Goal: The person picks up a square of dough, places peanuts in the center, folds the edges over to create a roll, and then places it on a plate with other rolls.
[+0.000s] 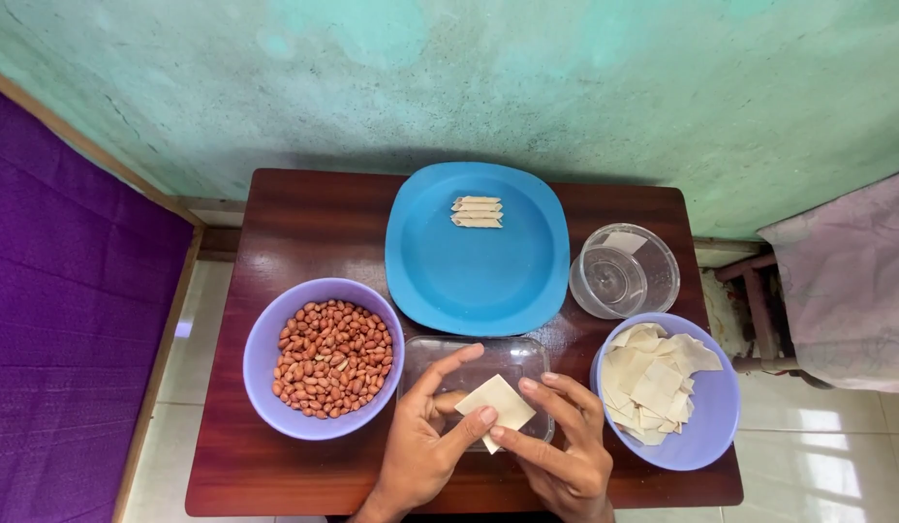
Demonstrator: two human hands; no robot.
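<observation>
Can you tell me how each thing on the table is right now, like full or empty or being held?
Pale dough square: flat, pinched by both hands.
Left hand: gripping the square's left edge.
Right hand: fingertips on its right edge.
Peanut bowl: nearly full.
Wrapper bowl: holds a loose heap of squares.
Blue plate: three rolled pieces near the top, otherwise bare.
Round clear tub: almost empty.
Rectangular clear container: looks empty.
</observation>
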